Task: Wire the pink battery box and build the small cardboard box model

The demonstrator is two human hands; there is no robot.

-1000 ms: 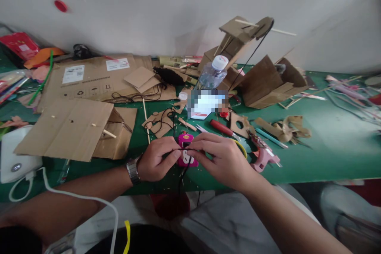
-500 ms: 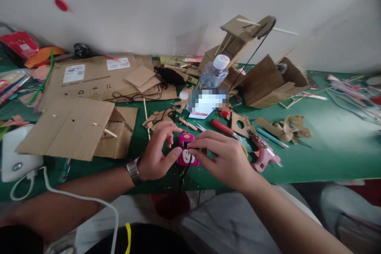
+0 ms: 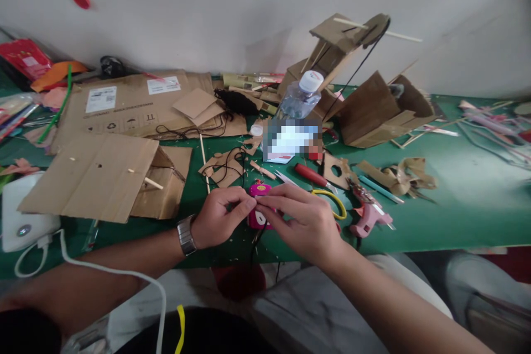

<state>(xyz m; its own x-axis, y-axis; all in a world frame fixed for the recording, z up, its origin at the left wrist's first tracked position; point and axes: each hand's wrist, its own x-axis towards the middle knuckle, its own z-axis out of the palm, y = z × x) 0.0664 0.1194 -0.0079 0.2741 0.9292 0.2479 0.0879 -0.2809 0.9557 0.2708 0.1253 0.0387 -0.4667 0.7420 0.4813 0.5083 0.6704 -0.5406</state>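
A small magenta power socket block [image 3: 257,220] with a white outlet face lies near the table's front edge, partly covered by my fingers. My left hand [image 3: 222,215], with a metal watch at the wrist, is closed, its thumb and index finger pressed together over the block's middle. From the other side my right hand [image 3: 301,215] comes in with its fingertips pinched at the same spot. Whatever is between the fingertips is hidden. A thin black cord [image 3: 255,246] hangs from beneath the right fingertips over the table edge.
Right of my hands lie yellow-handled scissors [image 3: 342,207], a red-handled screwdriver [image 3: 309,174] and a pink glue gun [image 3: 369,215]. A water bottle [image 3: 298,99] and lit phone [image 3: 282,157] stand ahead. Cardboard structures [image 3: 89,180] flank both sides; a white cable [image 3: 124,272] crosses my left forearm.
My left hand has closed from spread fingers to a pinch and met the right fingertips over the magenta block. The right hand has shifted slightly left.
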